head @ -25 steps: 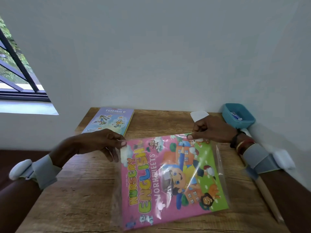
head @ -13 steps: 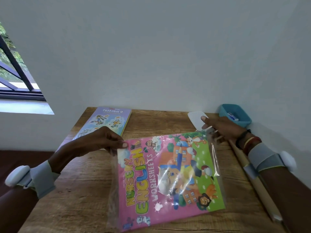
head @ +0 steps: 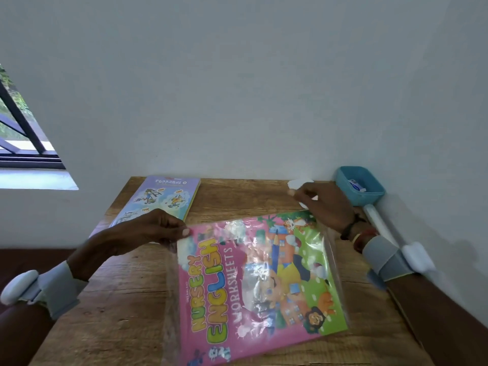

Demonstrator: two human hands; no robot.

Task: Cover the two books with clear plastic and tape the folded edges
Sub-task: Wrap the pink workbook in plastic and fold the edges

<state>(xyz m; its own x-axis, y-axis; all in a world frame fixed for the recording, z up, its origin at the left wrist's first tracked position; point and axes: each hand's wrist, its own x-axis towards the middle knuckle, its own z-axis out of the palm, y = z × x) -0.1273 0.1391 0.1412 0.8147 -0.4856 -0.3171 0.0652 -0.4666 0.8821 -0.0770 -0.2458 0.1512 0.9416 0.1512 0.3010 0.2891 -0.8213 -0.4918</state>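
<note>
A pink "Nursery English Worksheets" book lies on the wooden table, wrapped in a clear plastic sheet that sticks out past its edges. My left hand pinches the book's far left corner together with the plastic. My right hand is at the back right, off the book, fingers curled over a small white object that it mostly hides. A second, lilac book lies flat at the back left, uncovered.
A teal tray with a small item inside sits in the back right corner against the wall. A long white roll lies along the table's right edge, under my right forearm. A window is at the far left.
My right hand let go of the book's far right corner and moved back and right onto the white object. The left hand kept its pinch on the corner.
</note>
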